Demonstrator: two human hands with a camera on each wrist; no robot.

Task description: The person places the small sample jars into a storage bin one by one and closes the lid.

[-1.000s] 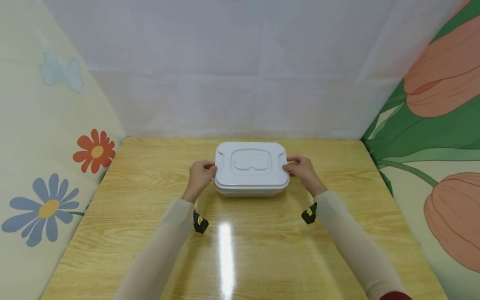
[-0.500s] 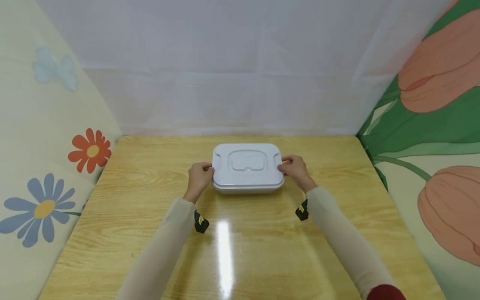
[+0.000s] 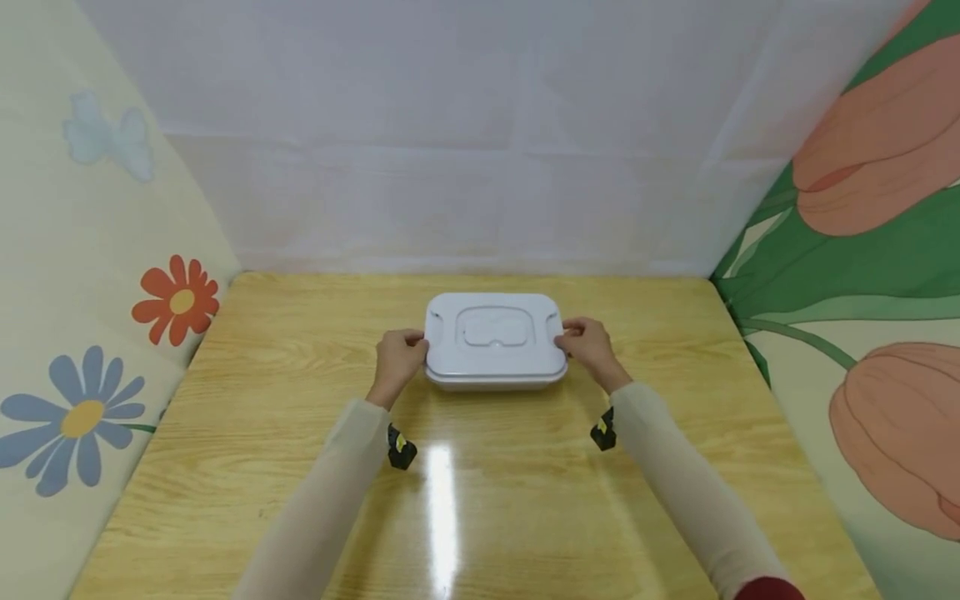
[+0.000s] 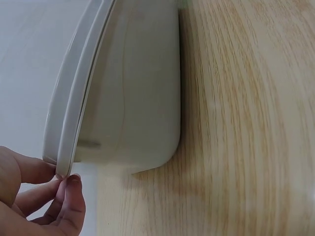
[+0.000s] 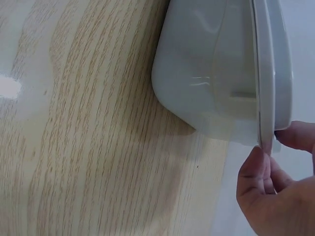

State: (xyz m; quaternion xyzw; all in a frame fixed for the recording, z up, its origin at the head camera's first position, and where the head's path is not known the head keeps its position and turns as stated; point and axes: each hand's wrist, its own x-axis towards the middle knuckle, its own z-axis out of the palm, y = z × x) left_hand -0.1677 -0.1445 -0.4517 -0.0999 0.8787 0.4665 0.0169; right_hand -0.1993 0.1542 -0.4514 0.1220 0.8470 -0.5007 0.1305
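A white rectangular lidded box [image 3: 496, 333] sits on the wooden table, its lid on top with a raised panel in the middle. At its left end my left hand [image 3: 397, 362] pinches the rim between thumb and fingers. My right hand [image 3: 592, 346] grips the opposite end the same way. In the left wrist view, the thumb and fingertips of the left hand [image 4: 39, 191] meet at the lid's edge [image 4: 74, 108], above the box wall [image 4: 133, 98]. The right wrist view has the right hand [image 5: 275, 191] pinching the rim [image 5: 266, 83]. What is inside the box is hidden.
The wooden table [image 3: 510, 500] reaches back to a white cloth backdrop [image 3: 480, 192]. Flower-patterned panels stand at the left [image 3: 82, 292] and right [image 3: 870, 275]. Small black devices hang at both wrists [image 3: 401, 448].
The head view has shifted slightly. The box looks a little smaller and its lid a little lower against the table's back edge than a second ago. Both hands keep their pinch on its rim.
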